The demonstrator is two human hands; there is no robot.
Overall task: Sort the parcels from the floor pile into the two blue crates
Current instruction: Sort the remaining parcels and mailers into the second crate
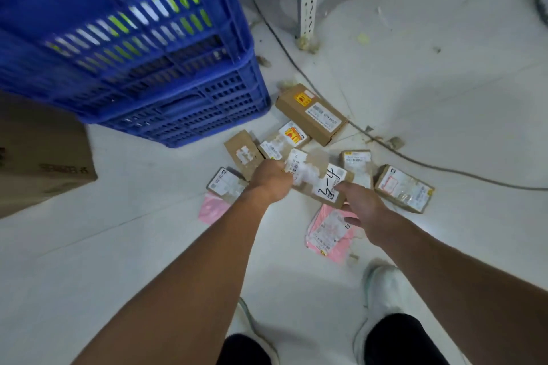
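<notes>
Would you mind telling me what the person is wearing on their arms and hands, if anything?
Nothing that shows: both arms are bare with no sleeves reaching into view. The left hand and right hand have no gloves, and I can see no watch, bands or rings.

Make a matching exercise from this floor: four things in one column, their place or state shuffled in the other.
1 crates
2 inked box
3 cable
4 carton

a brown, far left
b in the left hand's grip
c blue, top left
d trailing across the floor, right

Pairs: 1c, 2b, 3d, 4a
</notes>
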